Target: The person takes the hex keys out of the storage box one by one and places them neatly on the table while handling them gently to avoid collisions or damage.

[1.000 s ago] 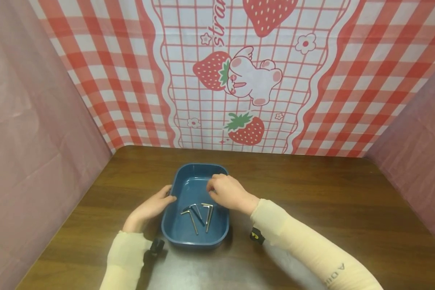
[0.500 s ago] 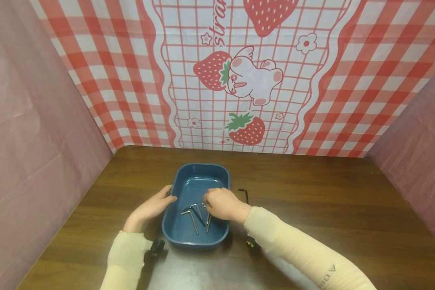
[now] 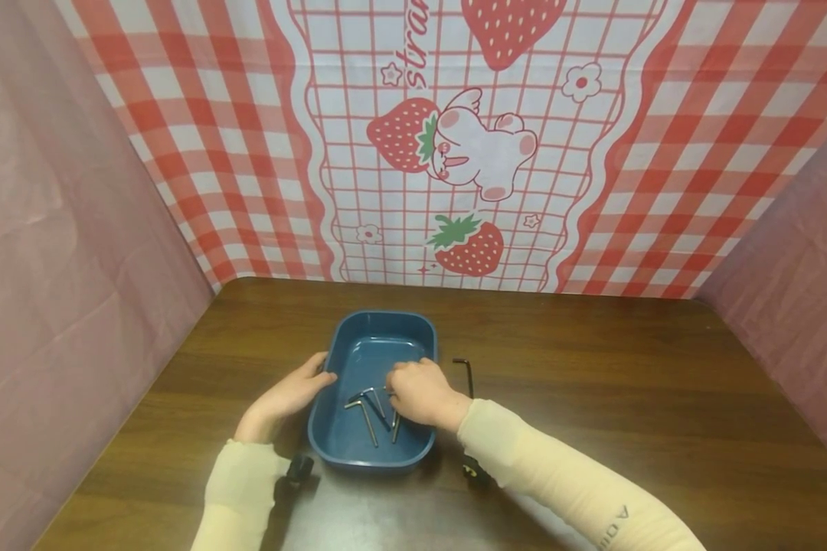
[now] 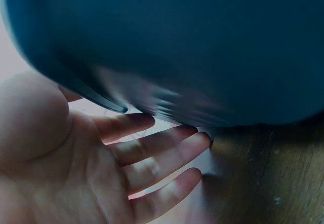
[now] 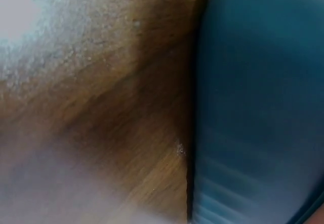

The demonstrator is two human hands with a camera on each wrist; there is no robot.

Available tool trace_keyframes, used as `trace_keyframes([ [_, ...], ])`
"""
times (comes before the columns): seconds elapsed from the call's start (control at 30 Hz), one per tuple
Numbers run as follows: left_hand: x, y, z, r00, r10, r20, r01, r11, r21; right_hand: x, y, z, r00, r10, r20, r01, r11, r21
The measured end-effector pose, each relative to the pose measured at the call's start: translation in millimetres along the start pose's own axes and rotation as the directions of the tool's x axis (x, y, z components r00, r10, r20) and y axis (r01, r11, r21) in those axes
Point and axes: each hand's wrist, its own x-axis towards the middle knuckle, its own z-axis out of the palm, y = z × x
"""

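My left hand holds the left rim of a blue plastic tub, thumb over the edge. In the left wrist view the fingers of that hand lie almost straight along the outside wall. Inside the tub, my right hand reaches down with bent fingers over several metal hex keys. Its fingertips are at the upper ends of the right-hand keys and hidden from the head view, so I cannot tell whether they pinch one. The right wrist view shows mostly the tub's outer wall.
A black hex key lies on the brown wooden table, just right of the tub and partly behind my right wrist. A red and white strawberry cloth hangs behind the table, with pinkish cloths at both sides.
My right hand has moved down inside the tub to the hex keys and stayed there, uncovering the black hex key on the table. The left hand has not moved.
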Motion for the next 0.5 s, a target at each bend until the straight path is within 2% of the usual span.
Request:
trace_keyframes([
  [0.2,-1.8,0.4,-0.1,1.000,-0.005,0.003,0.005,1.000,0.000,-1.1,-2.0,2.0,0.999,0.023,-0.031,-0.025,0.998,-0.061],
  [0.5,-3.2,2.2,-1.4,1.000,-0.016,0.012,0.016,1.000,0.001,-4.3,-4.2,0.5,0.999,0.002,-0.042,-0.007,0.993,-0.118],
])
